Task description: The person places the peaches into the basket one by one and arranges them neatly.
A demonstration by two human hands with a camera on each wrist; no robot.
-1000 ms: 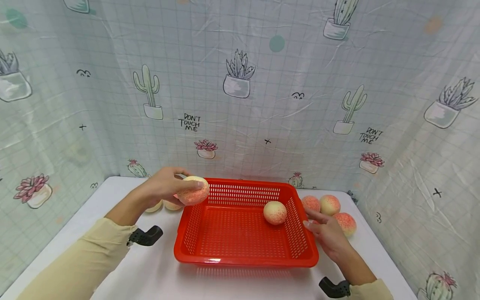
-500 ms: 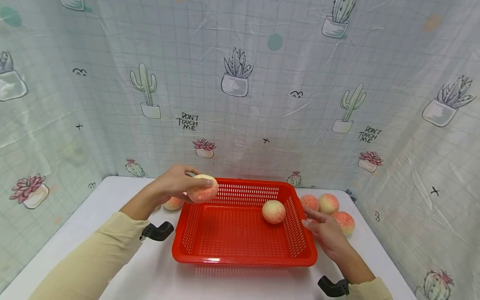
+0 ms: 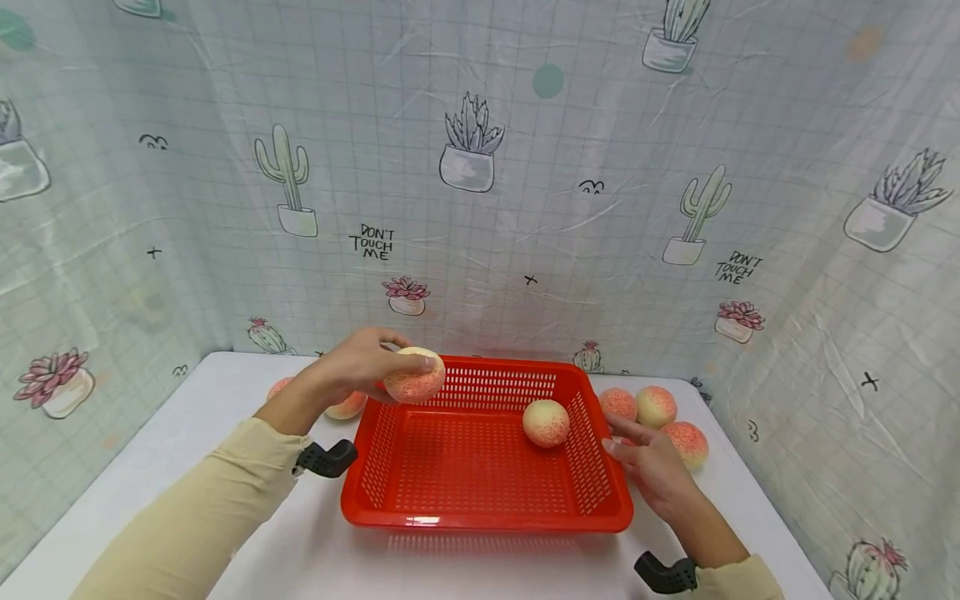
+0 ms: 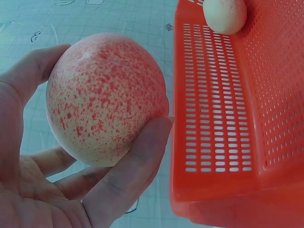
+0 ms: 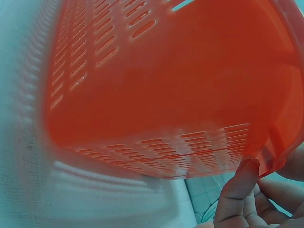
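Note:
My left hand [image 3: 367, 367] grips a peach [image 3: 415, 377], yellow with red speckles, above the back left corner of a red plastic basket [image 3: 487, 527]. In the left wrist view the thumb and fingers [image 4: 128, 175] spread around this peach [image 4: 107, 97], just beside the basket wall [image 4: 216, 109]. Inside the basket, near its right wall, lies another peach [image 3: 546, 423]. My right hand [image 3: 660, 475] holds the basket's right rim; in the right wrist view its fingertips [image 5: 247, 168] pinch the rim from below and above.
Right of the basket sit several peaches, among them one at the back [image 3: 656, 407] and one nearer [image 3: 686, 446]. On the left, partly behind my left arm, is another peach [image 3: 347, 406]. All stand on a white table [image 3: 247, 517] before a patterned curtain [image 3: 487, 233].
My left hand has moved right with the peach, from the basket's left edge to over its back left corner. The right hand stays at the rim, and the view shifts slightly.

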